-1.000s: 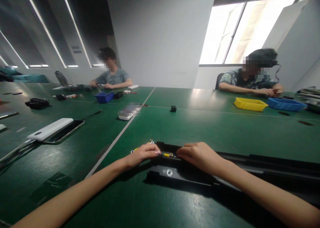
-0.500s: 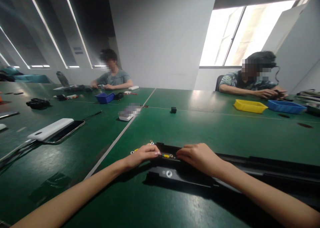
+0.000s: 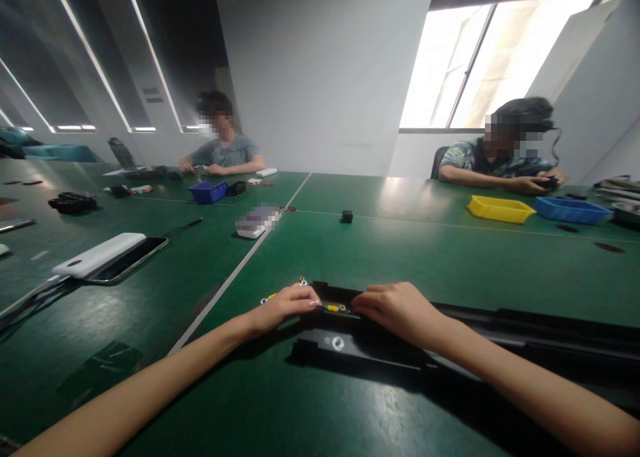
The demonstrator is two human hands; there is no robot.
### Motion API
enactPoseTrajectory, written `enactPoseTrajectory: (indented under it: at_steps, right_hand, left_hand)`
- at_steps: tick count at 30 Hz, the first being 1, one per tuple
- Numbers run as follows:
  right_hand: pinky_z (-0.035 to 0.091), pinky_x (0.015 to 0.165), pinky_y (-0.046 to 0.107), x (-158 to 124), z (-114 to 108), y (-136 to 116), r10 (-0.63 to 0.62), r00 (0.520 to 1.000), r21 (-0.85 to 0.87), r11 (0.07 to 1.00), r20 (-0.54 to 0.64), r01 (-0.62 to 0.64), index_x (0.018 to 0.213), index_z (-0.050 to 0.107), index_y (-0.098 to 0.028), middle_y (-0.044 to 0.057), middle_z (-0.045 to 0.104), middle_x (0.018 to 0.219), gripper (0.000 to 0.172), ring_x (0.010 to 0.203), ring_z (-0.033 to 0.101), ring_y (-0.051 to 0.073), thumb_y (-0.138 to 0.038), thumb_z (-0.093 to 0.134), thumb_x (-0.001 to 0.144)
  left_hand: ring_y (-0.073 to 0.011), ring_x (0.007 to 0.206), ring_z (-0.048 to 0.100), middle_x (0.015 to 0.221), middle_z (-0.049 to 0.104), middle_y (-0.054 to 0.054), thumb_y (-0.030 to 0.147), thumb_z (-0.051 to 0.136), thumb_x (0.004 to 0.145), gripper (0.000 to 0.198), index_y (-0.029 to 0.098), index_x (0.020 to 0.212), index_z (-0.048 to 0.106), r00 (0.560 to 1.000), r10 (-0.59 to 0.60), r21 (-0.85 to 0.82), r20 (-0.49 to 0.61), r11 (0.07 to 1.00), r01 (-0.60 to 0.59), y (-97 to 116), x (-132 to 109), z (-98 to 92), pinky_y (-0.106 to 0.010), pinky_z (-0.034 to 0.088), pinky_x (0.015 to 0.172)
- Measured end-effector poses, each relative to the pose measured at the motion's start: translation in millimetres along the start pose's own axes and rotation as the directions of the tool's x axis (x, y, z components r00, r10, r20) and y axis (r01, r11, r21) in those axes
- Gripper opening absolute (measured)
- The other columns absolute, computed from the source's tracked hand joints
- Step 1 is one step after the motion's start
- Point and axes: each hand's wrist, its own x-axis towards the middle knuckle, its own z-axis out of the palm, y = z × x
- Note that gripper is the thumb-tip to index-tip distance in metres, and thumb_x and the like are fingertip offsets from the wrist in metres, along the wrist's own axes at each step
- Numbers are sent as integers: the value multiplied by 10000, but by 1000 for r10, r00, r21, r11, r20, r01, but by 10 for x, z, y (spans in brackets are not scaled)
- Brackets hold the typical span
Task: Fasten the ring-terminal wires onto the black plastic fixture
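Note:
A yellow-green wire with a ring terminal [image 3: 333, 308] lies at the left end of a long black metal channel [image 3: 370, 357]. The fingers of my left hand [image 3: 283, 306] pinch that wire just left of its ring; other ring terminals [image 3: 303, 281] stick out beyond this hand. My right hand [image 3: 400, 312] is bent down over the channel, its fingertips drawn together just right of the ring. Whatever lies between those fingertips is hidden. A round silvery fitting [image 3: 338, 343] shows on the channel's near part.
A small black block [image 3: 347, 217] sits farther back on the green table. A white power bank [image 3: 100, 255] and a phone [image 3: 131, 262] lie left. Yellow [image 3: 500, 209] and blue [image 3: 573, 211] bins stand at the right, near one of two people seated opposite.
My hands keep nearly the same place at the ring terminal. The view has shifted very slightly. The person at the right has moved their hands a little.

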Motion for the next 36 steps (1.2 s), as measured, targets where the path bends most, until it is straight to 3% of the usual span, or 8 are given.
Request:
enactPoseTrajectory:
  at_steps: [9, 16, 23, 31, 36]
  right_hand:
    - [240, 474, 222, -12, 3, -6, 19, 999, -73, 997, -33, -22, 927, 689, -280, -17, 667, 747, 195, 563, 576, 103, -302, 499, 886]
    - [290, 496, 213, -16, 6, 5, 38, 999, -45, 998, -38, -40, 931, 698, -305, -19, 676, 761, 176, 614, 604, 120, -322, 534, 867]
    - [380, 567, 217, 31, -23, 3, 67, 998, 34, 997, 5, -67, 911, 716, -241, 18, 680, 768, 180, 652, 616, 134, -295, 557, 846]
    - [360, 560, 222, 25, 33, 21, 65, 998, 4, 998, -18, -65, 863, 720, -231, 19, 680, 757, 182, 651, 612, 142, -306, 555, 852]
    - [317, 530, 218, 76, -56, -11, 25, 999, -42, 999, 42, -24, 831, 709, -204, 23, 674, 753, 181, 630, 599, 130, -273, 544, 859]
  left_hand:
    - [-204, 856, 461, 850, 534, -41, 388, 493, 816, 259, 147, 797, 584, 1000, 10, -8, 8, 1000, -10, 3, 8, -4, -272, 335, 769]
    - [-201, 842, 452, 837, 526, -38, 382, 496, 807, 251, 145, 793, 578, 1000, -5, -22, 7, 1000, 5, 13, -4, 0, -273, 330, 760]
    - [-191, 812, 449, 817, 521, -33, 381, 513, 793, 249, 140, 782, 574, 1000, 0, -63, 9, 998, 1, 29, 15, 7, -263, 328, 732]
    - [-181, 793, 461, 818, 521, -28, 364, 517, 797, 240, 135, 779, 587, 1000, 14, -76, 1, 997, -14, -35, 15, 2, -252, 329, 716]
    - [-183, 801, 455, 810, 523, -30, 372, 517, 799, 248, 135, 781, 588, 1000, 23, -84, 4, 996, -22, -84, 40, -12, -251, 327, 712]
